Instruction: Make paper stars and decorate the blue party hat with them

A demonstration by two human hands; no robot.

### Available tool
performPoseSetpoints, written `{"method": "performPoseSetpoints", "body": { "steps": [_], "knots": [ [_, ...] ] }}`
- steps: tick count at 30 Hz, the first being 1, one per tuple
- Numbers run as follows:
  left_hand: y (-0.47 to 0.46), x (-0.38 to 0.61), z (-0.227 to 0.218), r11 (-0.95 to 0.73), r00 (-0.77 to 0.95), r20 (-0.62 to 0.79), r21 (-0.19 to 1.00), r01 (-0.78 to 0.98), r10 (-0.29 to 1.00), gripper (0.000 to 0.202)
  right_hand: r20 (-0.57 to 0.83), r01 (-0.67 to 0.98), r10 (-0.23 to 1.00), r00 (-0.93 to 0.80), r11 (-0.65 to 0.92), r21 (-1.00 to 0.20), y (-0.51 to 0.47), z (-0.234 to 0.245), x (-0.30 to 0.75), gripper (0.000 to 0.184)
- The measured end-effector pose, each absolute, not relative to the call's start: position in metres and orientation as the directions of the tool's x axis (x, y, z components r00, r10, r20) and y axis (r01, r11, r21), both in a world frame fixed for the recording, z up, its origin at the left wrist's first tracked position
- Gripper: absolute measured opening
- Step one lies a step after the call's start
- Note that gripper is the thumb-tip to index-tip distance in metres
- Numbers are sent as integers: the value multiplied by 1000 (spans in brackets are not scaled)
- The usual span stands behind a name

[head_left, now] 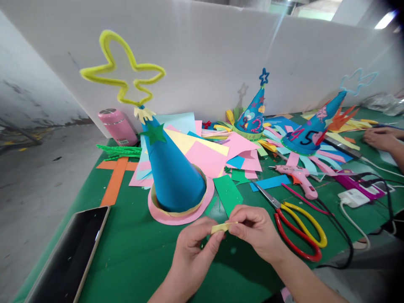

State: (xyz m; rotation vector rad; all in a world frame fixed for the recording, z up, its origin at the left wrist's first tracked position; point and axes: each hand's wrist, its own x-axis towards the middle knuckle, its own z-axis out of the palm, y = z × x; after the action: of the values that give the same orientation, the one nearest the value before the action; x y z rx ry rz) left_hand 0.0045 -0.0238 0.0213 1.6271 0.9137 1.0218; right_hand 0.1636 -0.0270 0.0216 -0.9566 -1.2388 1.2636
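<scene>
Leftmost, a phone (67, 256) lies on the green table (126, 252), its long side slanting away from the person. Next comes a blue cone hat (175, 172), standing upright with its point up and its pink brim (164, 218) flat around the base; it sits beyond the left hand (194, 252) and to its left, near the fingers. That hand pinches the left end of a pale yellow paper strip (219, 228) between thumb and forefinger. The strip is held above the table, between the 2 hands, its long axis running crosswise and rising slightly toward the right. The right hand (257, 231) pinches the other end, its fingertips hiding part of it, so neither of the 2 is clearly nearer; the hat, though, is closer to the left. Just beyond the strip lies a piece of green paper (229, 193). Beside the right hand rest scissors (279, 207), blades pointing away and leftward, with a pink glue gun (299, 176) farther back.
</scene>
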Motion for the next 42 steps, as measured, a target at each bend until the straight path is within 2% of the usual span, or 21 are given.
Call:
{"method": "performPoseSetpoints", "body": {
  "steps": [5,8,12,15,20,23,26,31,37,42],
  "knots": [
    [-25,6,20,-197,349,147,974,113,925,17,100,-76,987,-124,91,-993,-26,20,164,18],
    [-22,8,16,-85,291,38,985,148,956,19,-21,-65,996,-82,-26,-998,-24,12,164,29],
    [-20,9,10,115,207,-138,986,117,969,22,-179,-142,983,31,-173,-975,-21,0,165,35],
    [-19,9,9,193,192,-201,979,58,961,21,-162,-111,986,45,-157,-981,-22,0,166,35],
    [-20,10,11,231,202,-232,972,29,951,22,-85,25,993,-83,-84,-996,-24,9,162,22],
    [-19,12,12,245,198,-242,969,7,950,21,-79,75,995,-63,-74,-994,-24,9,158,26],
    [-18,12,12,237,198,-229,971,-15,953,19,-74,101,996,-42,-70,-992,-24,9,157,30],
    [-19,8,12,131,197,-133,991,21,971,20,-69,67,997,-25,-67,-995,-29,16,161,25],
    [-23,6,18,-122,251,97,989,85,963,15,137,110,989,-53,142,-984,-39,23,163,10],
    [-22,7,21,-176,282,156,983,46,946,13,265,171,962,-59,272,-947,-40,25,163,7]
  ]
}}
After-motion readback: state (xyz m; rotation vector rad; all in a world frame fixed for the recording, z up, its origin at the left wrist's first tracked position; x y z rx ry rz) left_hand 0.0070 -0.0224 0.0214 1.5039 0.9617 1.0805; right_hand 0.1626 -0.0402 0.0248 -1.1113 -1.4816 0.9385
